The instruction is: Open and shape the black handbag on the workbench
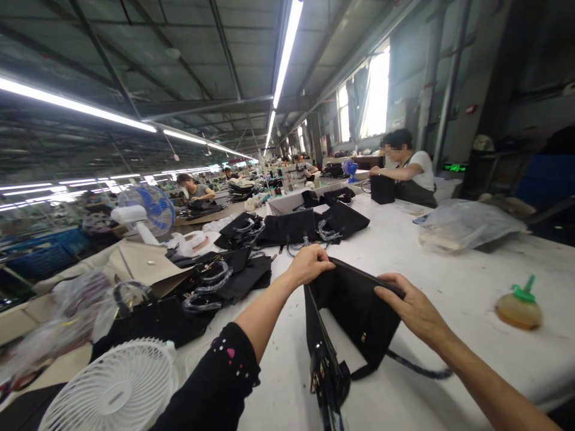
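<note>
A black handbag (359,299) stands tilted on the white table in front of me, its panels spread apart so that white tabletop shows between them. My left hand (311,263) pinches the bag's top edge at its far left corner. On the right, my right hand (406,299) grips the upper edge of the same panel, thumb on the near side and fingers over the rim. Gold-coloured metal fittings show on the near left part of the bag. A wrapped handle (420,366) sticks out to the right and lies on the table.
Several black bags with plastic-wrapped handles (215,278) are heaped at left and ahead. A white fan (112,389) stands at near left. On the right are a green-capped bottle of amber liquid (518,308) and a clear plastic bag (467,224). A co-worker (406,164) sits across the table (453,293).
</note>
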Motion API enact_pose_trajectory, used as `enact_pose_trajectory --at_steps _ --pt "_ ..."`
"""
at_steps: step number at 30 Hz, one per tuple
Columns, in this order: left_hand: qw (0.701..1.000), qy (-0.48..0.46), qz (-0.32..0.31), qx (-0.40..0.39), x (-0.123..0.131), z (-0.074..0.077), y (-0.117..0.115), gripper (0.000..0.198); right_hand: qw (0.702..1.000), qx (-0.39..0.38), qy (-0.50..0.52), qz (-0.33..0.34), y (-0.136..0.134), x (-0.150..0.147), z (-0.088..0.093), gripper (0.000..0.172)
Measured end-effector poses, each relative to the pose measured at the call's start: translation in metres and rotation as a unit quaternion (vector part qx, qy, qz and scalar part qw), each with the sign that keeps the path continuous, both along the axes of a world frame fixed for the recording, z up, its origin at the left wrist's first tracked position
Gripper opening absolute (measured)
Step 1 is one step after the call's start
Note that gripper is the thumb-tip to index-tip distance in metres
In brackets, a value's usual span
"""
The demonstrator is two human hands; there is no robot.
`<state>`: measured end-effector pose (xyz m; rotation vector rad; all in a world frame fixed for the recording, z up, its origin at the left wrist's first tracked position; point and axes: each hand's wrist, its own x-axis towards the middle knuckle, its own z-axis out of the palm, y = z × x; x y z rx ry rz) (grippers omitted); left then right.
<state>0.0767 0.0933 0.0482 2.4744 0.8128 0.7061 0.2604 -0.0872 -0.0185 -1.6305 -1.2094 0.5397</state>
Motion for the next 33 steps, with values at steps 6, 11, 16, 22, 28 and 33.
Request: enact_pose_trajectory --at_steps 6,11,16,22,28,33 --pt "0.999 0.018 0.048 -0.009 0.006 0.001 -0.004 0.016 0.998 0.008 -0.035 -0.044 0.007 0.014 -0.006 0.035" --pt "0.995 0.057 0.069 0.053 0.012 0.004 -0.009 0.015 0.994 0.031 -0.061 -0.08 0.013 0.015 0.001 0.033" --pt "0.986 0.091 0.094 0.106 0.017 0.007 -0.016 0.013 0.994 0.025 -0.089 -0.06 0.024 0.015 0.013 0.027" --pt "0.976 0.12 0.118 0.137 0.023 0.005 -0.019 0.015 0.979 -0.037 -0.198 -0.044 0.033 0.02 0.029 0.024" --pt "0.972 0.13 0.127 0.147 0.024 0.003 -0.016 0.018 0.937 -0.084 -0.338 -0.04 0.046 0.015 0.043 0.024" --pt "0.972 0.128 0.136 0.145 0.02 0.003 -0.014 0.02 0.89 -0.115 -0.441 -0.019 0.058 0.003 0.056 0.027"
